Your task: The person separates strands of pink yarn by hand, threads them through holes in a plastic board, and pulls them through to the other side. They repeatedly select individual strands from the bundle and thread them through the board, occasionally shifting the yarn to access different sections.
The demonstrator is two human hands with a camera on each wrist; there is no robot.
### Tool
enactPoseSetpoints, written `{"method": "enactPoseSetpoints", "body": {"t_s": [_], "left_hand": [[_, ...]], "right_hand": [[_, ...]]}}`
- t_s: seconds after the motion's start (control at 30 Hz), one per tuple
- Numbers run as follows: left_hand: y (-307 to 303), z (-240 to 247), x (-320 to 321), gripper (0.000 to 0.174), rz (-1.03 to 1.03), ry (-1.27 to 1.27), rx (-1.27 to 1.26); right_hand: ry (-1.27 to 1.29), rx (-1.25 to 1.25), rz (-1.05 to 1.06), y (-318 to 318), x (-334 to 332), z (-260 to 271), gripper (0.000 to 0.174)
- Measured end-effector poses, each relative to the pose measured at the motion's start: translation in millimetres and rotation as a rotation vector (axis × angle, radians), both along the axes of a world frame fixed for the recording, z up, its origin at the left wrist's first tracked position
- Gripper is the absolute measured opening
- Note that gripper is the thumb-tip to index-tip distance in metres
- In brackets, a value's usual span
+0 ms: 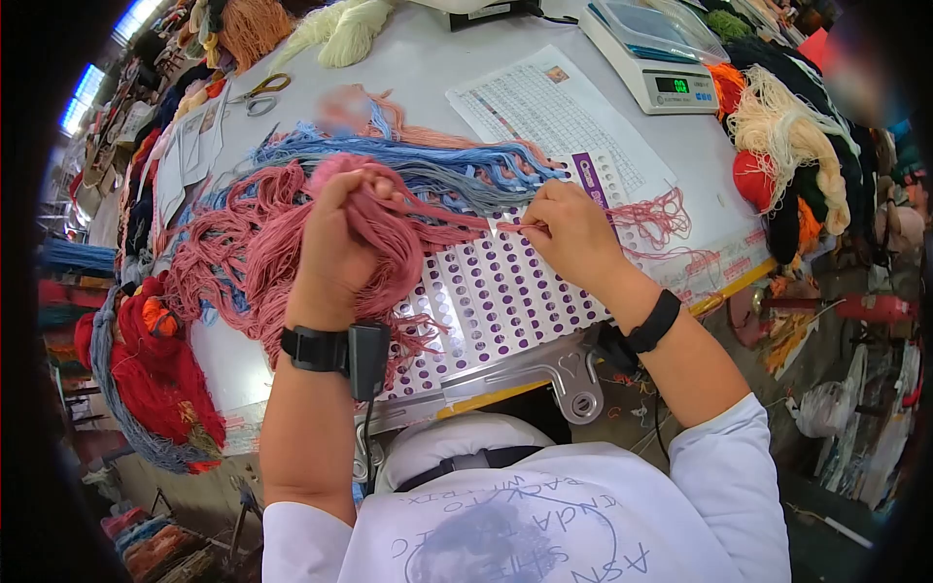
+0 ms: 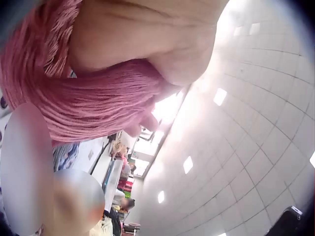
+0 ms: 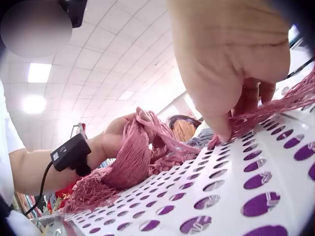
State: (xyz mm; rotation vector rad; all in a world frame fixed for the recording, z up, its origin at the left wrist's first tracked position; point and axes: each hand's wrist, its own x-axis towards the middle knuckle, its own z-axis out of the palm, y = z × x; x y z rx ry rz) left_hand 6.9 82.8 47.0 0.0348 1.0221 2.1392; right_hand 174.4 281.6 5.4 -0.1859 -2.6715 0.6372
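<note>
My left hand (image 1: 335,238) grips a thick bundle of pink thread (image 1: 394,233), which loops over the fingers and hangs below the palm. A thinner pink strand stretches from that bundle to my right hand (image 1: 575,238), where thumb and fingers pinch it. Its loose ends (image 1: 653,219) spread out beyond the right hand. Under both hands lies a white board with rows of holes showing purple (image 1: 486,306); in the right wrist view the right fingertips are close over this board (image 3: 216,172). Blue thread hanks (image 1: 418,165) run into the holes along the board's far side.
More pink thread (image 1: 243,223) is heaped at the left. A digital scale (image 1: 666,83) stands at the back right, beside a printed chart (image 1: 544,107). Scissors (image 1: 262,92) lie at the back left. Coloured yarn hangs over both table ends, and a metal clip (image 1: 573,384) sits at the near edge.
</note>
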Motion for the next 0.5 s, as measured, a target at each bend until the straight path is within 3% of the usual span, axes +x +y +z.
{"method": "enactPoseSetpoints", "body": {"t_s": [0.03,0.1,0.13,0.2,0.27,0.3,0.37,0.4,0.47,0.5], "left_hand": [[4,-2,5,0.008,-0.12,-0.099,0.148],[16,1,20,0.01,-0.145,-0.07,0.109],[22,2,27,0.011,-0.259,0.008,0.013],[37,-3,40,0.013,-0.376,0.089,-0.076],[52,-21,51,0.015,-0.476,0.394,-0.147],[55,-26,53,0.015,-0.478,0.394,-0.14],[60,-33,56,0.012,-0.52,0.534,-0.499],[57,-35,53,0.013,-0.438,0.736,-0.685],[43,-29,44,0.015,-0.33,0.679,-0.457],[30,-14,39,0.011,-0.259,0.536,-0.447]], "right_hand": [[-0.001,0.002,0.001,1,-2,1,0.009],[0.017,-0.043,0.071,3,-4,6,0.01],[0.015,-0.039,0.068,2,-4,11,0.01],[-0.26,-0.52,0.004,1,-4,21,0.012],[-0.258,-0.512,0.03,4,-7,19,0.013],[-0.256,-0.509,0.061,6,-8,20,0.015],[-0.304,-0.526,0.046,8,-10,19,0.016],[-0.293,-0.535,0.08,10,-11,12,0.014],[-0.301,-0.54,0.126,14,-9,-4,0.014],[-0.303,-0.549,0.121,15,-8,-2,0.014]]}}
